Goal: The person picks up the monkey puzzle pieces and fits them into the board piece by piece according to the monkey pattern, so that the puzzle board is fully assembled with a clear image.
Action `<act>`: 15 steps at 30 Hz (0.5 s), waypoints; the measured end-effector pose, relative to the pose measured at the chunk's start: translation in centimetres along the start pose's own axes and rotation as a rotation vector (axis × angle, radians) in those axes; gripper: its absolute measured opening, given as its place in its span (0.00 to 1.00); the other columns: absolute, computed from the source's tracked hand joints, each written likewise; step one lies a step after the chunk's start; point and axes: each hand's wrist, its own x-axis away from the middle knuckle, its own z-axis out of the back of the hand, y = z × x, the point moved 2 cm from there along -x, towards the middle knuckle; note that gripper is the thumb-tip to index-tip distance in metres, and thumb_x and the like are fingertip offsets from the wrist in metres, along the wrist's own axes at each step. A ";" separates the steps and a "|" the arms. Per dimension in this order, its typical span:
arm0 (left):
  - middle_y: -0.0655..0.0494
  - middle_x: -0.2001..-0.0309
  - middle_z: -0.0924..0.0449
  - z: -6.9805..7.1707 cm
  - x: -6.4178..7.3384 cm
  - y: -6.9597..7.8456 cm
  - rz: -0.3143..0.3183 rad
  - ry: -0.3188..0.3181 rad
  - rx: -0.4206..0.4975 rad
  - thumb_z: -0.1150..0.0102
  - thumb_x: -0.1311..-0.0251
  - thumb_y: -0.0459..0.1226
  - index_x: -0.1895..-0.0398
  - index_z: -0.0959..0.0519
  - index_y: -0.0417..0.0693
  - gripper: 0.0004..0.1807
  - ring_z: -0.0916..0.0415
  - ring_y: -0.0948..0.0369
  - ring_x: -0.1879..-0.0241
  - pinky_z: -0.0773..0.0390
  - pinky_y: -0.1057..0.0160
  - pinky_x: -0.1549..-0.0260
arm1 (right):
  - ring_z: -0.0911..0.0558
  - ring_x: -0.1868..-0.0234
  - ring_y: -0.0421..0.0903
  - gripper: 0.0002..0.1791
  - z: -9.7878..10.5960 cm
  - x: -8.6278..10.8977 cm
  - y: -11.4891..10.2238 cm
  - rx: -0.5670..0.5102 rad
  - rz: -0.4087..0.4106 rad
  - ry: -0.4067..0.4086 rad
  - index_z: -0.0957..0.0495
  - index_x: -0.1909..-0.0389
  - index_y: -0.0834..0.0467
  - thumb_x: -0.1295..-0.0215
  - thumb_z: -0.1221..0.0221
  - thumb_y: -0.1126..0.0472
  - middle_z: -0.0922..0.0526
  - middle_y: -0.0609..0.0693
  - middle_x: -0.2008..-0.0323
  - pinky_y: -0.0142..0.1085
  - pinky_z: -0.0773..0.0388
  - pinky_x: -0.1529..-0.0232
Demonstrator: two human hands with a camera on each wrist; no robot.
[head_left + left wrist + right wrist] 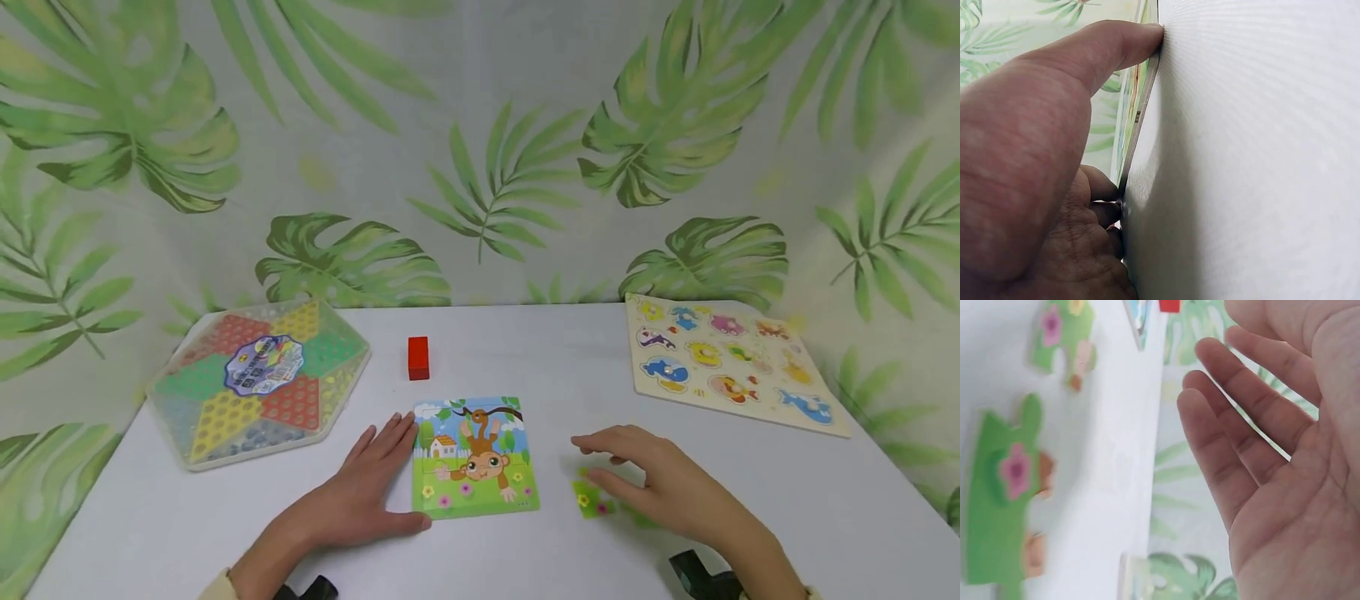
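Note:
A square monkey jigsaw puzzle (476, 458) lies flat on the white table. My left hand (367, 487) rests at its left side, fingers straight, with fingertips by the left edge and the thumb at the lower left corner. In the left wrist view the thumb (1104, 50) touches the board's edge. My right hand (660, 475) hovers over loose puzzle pieces, fingers relaxed and holding nothing. One green piece with flowers (588, 500) shows beneath it; another is mostly hidden there. The right wrist view shows a flowered piece (1063, 331) and a larger green piece (1007, 481).
A red block (418, 358) stands behind the puzzle. At the left lies a hexagonal Chinese checkers box (337, 396) with a clear cover. A wooden animal peg puzzle (720, 362) lies at the back right. A leaf-patterned cloth (510, 167) hangs behind the table.

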 end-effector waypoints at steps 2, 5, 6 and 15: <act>0.45 0.16 0.57 0.1 -0.1 0.1 -0.001 -0.006 -0.005 0.33 0.43 0.64 0.18 0.51 0.36 0.63 0.64 0.48 0.17 0.63 0.41 0.21 | 0.17 0.47 0.40 0.21 -0.1 0.7 0.3 0.007 -0.013 0.034 0.18 0.39 0.46 0.31 0.33 0.58 0.15 0.41 0.45 0.34 0.15 0.52; 0.46 0.16 0.57 0.2 -0.3 0.1 -0.001 -0.008 -0.012 0.33 0.43 0.64 0.18 0.51 0.36 0.62 0.65 0.48 0.16 0.63 0.42 0.21 | 0.17 0.47 0.38 0.21 -0.2 1.4 0.7 0.019 -0.018 0.075 0.18 0.39 0.47 0.32 0.32 0.60 0.15 0.40 0.44 0.34 0.15 0.52; 0.45 0.16 0.56 0.2 -0.4 0.1 -0.002 -0.005 -0.014 0.33 0.43 0.64 0.18 0.51 0.36 0.62 0.65 0.48 0.16 0.63 0.41 0.21 | 0.17 0.47 0.37 0.21 -0.3 1.6 0.8 0.027 -0.019 0.082 0.18 0.39 0.46 0.32 0.32 0.60 0.16 0.39 0.44 0.34 0.15 0.52; 0.44 0.16 0.58 -0.2 -0.1 -0.2 0.014 -0.015 -0.014 0.32 0.44 0.64 0.18 0.51 0.37 0.63 0.64 0.47 0.17 0.63 0.42 0.21 | 0.19 0.47 0.37 0.25 -0.9 2.3 1.6 0.056 0.007 0.097 0.18 0.39 0.47 0.36 0.30 0.66 0.18 0.38 0.44 0.33 0.14 0.57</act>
